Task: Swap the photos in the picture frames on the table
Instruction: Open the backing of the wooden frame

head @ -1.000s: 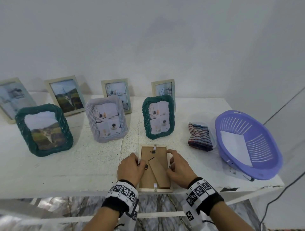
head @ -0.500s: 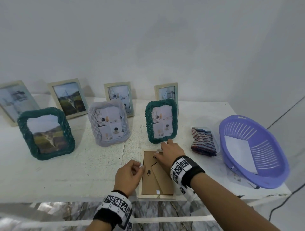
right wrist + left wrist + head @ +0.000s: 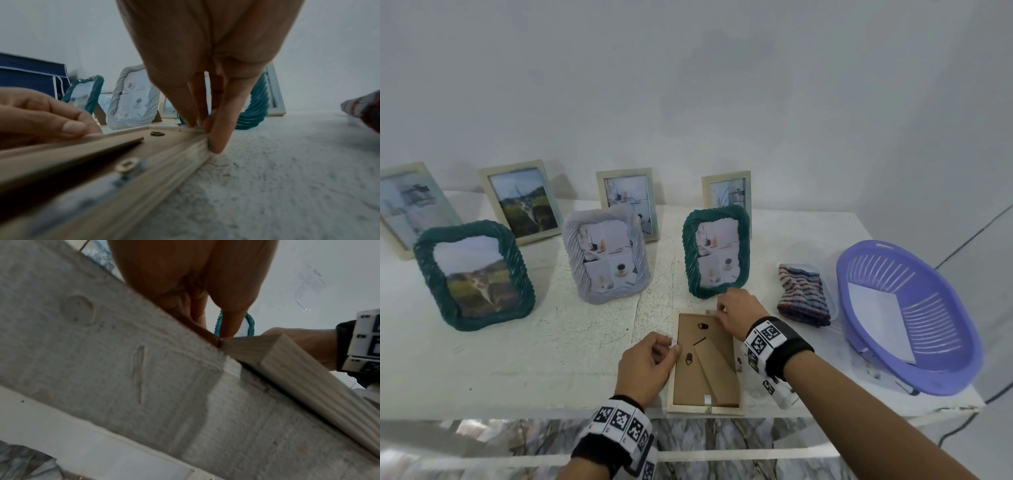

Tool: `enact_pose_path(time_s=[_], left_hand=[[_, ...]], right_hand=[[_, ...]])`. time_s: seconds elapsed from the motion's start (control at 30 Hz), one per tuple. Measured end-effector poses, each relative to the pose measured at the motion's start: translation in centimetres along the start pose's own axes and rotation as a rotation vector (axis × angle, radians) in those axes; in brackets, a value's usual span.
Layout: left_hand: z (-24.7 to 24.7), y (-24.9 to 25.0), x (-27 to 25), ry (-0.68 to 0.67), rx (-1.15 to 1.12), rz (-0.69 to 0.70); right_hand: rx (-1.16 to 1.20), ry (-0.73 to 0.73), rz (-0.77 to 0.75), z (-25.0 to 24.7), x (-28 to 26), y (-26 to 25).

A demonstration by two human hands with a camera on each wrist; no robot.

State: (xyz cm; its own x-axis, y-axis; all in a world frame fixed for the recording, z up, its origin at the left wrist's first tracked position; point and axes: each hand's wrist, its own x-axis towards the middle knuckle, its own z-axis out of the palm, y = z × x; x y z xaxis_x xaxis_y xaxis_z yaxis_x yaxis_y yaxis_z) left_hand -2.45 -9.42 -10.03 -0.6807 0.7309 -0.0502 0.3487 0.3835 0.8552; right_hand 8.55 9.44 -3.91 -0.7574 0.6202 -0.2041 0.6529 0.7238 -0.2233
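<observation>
While a pale wooden picture frame (image 3: 705,409) is lying face down near the front edge of the white bench (image 3: 517,359), its brown cardboard back (image 3: 690,380) is facing up with the folding stand flat against it. The person's left hand (image 3: 645,368) is resting at the frame's left edge, fingers curled and the fingertips (image 3: 675,347) pinching at a small tab there. The right hand (image 3: 739,317) is reaching to the frame's far right corner, where its fingers (image 3: 218,134) are bending down onto the rim and gripping it beside the metal clip on the far edge.

Behind the flat frame, three rope-textured frames are standing upright: a dark green one (image 3: 717,253) just beyond the right hand, a lilac one (image 3: 606,255) in the middle, and another dark green one (image 3: 474,277) toward the left edge. Four pale wooden frames (image 3: 626,202) are leaning along the back edge. A folded striped cloth (image 3: 803,296) is lying beside a purple plastic basket (image 3: 941,363) at the right end.
</observation>
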Motion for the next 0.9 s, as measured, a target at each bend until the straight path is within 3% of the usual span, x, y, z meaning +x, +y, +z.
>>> enact_pose_path(time_s=[0.13,0.37,0.47,0.63,0.9], left_hand=[[-0.3,0.3,-0.1,-0.01,-0.033,0.002],[-0.7,0.1,-0.2,-0.05,-0.079,0.016],[-0.7,0.2,-0.3,-0.048,-0.069,0.027],[-0.7,0.3,-0.4,-0.047,-0.073,0.023],[-0.8,0.4,-0.5,-0.038,-0.066,0.013]], right_hand=[[0.124,0.039,-0.02,0.1,-2.6,-0.6],[0.046,0.122,-0.183,2.1,-12.0,-3.6],[-0.046,0.114,-0.164,4.3,-14.8,-3.6],[-0.143,0.186,-0.115,6.3,-15.5,-4.0],[0.128,0.286,-0.02,7.8,-15.1,-5.1]])
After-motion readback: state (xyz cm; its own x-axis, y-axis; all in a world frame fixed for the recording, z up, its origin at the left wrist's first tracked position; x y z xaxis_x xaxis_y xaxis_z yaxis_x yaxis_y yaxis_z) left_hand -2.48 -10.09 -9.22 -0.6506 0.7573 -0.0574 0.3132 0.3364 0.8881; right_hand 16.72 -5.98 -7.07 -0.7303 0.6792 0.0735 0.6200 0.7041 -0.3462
